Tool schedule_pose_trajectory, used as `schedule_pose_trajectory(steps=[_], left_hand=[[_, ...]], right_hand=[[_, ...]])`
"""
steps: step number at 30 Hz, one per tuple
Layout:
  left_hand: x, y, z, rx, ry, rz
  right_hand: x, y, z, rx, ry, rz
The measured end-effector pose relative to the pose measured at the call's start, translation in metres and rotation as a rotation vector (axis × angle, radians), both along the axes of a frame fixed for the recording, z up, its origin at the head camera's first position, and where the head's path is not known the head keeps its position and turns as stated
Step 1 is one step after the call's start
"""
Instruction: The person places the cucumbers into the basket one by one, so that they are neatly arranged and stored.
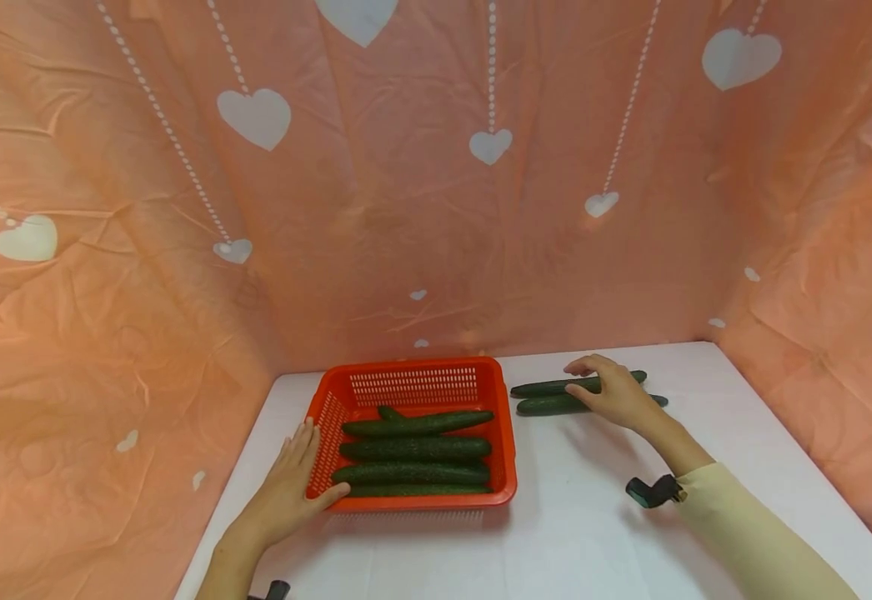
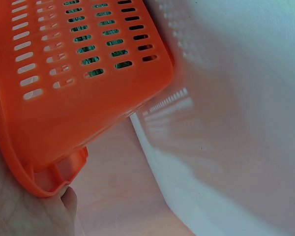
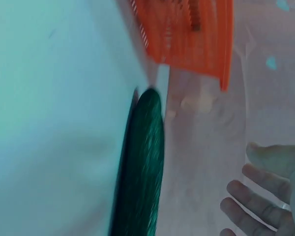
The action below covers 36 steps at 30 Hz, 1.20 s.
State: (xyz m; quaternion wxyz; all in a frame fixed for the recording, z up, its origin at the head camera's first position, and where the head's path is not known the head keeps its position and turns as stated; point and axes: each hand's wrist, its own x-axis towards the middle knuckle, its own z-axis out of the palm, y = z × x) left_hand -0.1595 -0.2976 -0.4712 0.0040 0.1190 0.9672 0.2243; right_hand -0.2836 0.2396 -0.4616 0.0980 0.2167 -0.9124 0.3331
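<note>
An orange-red plastic basket (image 1: 508,450) stands on the white table with several dark green cucumbers (image 1: 415,449) lying in it. My left hand (image 1: 286,479) rests at the basket's near left corner in the head view, fingers stretched along the left rim and thumb at the front rim. Right of the basket, two cucumbers lie side by side, a back cucumber (image 1: 544,388) and a front cucumber (image 1: 548,406). Above them is my right hand (image 1: 611,393), thumb and fingers spread apart, holding nothing. The right wrist view shows these fingers beside a cucumber (image 3: 142,167).
A white cloth (image 1: 578,517) covers the table. Orange fabric with white hearts (image 1: 436,250) hangs close behind the table and along both sides. A dark wrist device (image 1: 652,492) is strapped near the right sleeve (image 1: 751,525).
</note>
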Motion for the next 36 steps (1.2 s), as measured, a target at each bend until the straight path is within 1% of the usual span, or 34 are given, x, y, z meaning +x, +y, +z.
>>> schedule_pose_trajectory(steps=[6,11,16,22,26,32,36], left_hand=[[0.001,-0.001,0.000,0.003,0.001,0.002],[0.001,-0.002,-0.001,0.008,-0.009,0.005],[0.001,-0.002,-0.001,0.016,-0.013,0.003],[0.001,-0.002,-0.001,0.012,-0.003,0.000],[0.001,-0.004,-0.002,0.013,-0.012,0.003],[0.001,-0.004,-0.001,0.013,-0.022,0.005],[0.001,-0.004,-0.001,0.013,-0.025,0.004]], right_hand=[[0.003,0.029,-0.004,0.021,-0.028,0.001],[0.005,0.049,-0.012,0.031,-0.001,-0.007],[0.004,0.064,-0.023,0.015,0.013,-0.022],[0.002,0.075,-0.036,-0.002,-0.028,-0.037],[0.001,0.079,-0.041,0.008,-0.056,-0.051],[-0.002,0.084,-0.047,0.033,-0.065,-0.069],[-0.003,0.088,-0.052,0.049,-0.099,-0.094]])
